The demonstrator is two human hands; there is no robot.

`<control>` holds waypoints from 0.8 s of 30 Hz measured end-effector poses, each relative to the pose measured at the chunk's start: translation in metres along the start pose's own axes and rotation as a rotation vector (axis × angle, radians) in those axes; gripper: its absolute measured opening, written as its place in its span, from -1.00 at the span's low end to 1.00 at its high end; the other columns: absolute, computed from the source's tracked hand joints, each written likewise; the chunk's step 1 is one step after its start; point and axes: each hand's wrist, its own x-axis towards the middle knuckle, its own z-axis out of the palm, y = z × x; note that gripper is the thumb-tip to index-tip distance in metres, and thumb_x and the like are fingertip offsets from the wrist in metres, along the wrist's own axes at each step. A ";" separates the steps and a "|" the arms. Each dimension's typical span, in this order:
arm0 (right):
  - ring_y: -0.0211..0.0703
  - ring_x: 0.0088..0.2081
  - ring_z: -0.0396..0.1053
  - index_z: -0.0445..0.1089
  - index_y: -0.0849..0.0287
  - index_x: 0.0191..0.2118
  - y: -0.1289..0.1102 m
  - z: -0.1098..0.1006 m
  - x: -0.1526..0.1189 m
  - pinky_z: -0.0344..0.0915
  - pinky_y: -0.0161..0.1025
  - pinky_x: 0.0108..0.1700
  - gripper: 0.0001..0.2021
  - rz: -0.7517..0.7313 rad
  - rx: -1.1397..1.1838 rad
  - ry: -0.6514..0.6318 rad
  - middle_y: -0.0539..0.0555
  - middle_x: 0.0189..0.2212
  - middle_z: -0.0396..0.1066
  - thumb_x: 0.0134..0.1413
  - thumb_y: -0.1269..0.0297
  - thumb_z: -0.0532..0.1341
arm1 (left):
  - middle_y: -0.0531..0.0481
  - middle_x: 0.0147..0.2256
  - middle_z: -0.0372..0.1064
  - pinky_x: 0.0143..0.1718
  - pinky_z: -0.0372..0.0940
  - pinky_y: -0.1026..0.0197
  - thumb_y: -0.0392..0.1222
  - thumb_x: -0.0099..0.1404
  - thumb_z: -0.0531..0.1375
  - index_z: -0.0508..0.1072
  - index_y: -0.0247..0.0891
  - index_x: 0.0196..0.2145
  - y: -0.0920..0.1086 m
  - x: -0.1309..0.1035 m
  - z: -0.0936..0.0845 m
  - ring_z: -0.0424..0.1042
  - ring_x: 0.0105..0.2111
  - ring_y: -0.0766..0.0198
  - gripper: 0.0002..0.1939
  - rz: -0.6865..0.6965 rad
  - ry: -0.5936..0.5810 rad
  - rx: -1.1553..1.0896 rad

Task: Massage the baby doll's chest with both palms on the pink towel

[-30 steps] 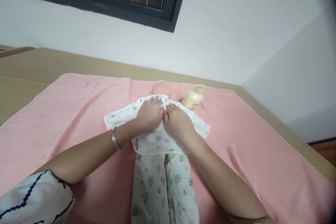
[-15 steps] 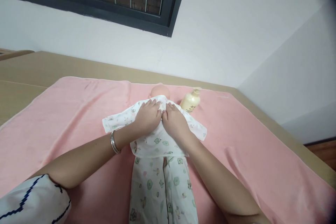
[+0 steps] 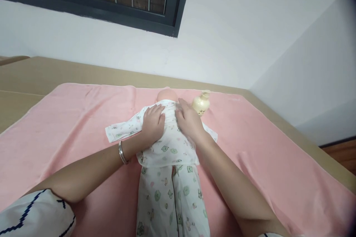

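Observation:
A baby doll lies stretched out in a white patterned top [image 3: 169, 153] and matching trousers [image 3: 158, 196]. Only the rounded crown of the doll's head [image 3: 167, 94] shows, at the far end. My left hand [image 3: 154, 123] rests flat on the left part of the top, fingers extended toward the head. On the right side my right hand [image 3: 189, 119] lies over the shoulder area, fingers stretched out and thumb slightly apart. Neither hand grips anything. The doll's right-side sleeve is partly hidden behind my right hand and wrist.
A cream pump bottle [image 3: 201, 103] stands just right of the doll's head. Beneath everything spreads a pink blanket [image 3: 83, 118] on a wooden surface [image 3: 83, 67]. Behind are a white wall [image 3: 222, 37] and a dark-framed barred window [image 3: 167, 26].
My hands have moved apart from the middle of the doll's upper body. The right one slid outward and up toward the shoulder; the left shifted slightly left. The view has shifted a little.

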 end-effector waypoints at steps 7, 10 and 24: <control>0.00 0.39 0.03 0.27 0.32 0.28 -0.010 0.018 -0.009 -0.04 0.01 0.40 -0.51 -0.113 0.000 -0.084 0.26 0.34 0.15 0.35 0.26 -0.05 | -0.18 0.19 0.36 0.32 0.10 -0.06 -0.20 0.43 -0.12 0.37 -0.30 0.15 -0.003 -0.002 0.002 0.28 0.23 0.12 -0.54 0.003 0.080 -0.103; 0.00 0.39 0.04 0.29 0.30 0.28 -0.010 0.016 -0.009 -0.01 0.01 0.39 -0.52 -0.085 0.026 -0.069 0.26 0.35 0.13 0.33 0.26 -0.02 | -0.19 0.18 0.37 0.32 0.11 -0.06 -0.19 0.42 -0.10 0.37 -0.30 0.14 -0.003 -0.002 0.002 0.30 0.21 0.11 -0.56 -0.002 0.080 -0.119; 0.07 0.41 0.00 0.28 0.31 0.27 -0.013 0.020 -0.014 0.01 0.11 0.39 -0.51 -0.146 0.063 0.072 0.28 0.39 0.03 0.27 0.33 0.03 | -0.19 0.14 0.40 0.32 0.07 -0.15 -0.17 0.41 -0.06 0.41 -0.26 0.09 -0.003 -0.002 0.005 0.32 0.19 0.06 -0.59 -0.011 0.117 -0.180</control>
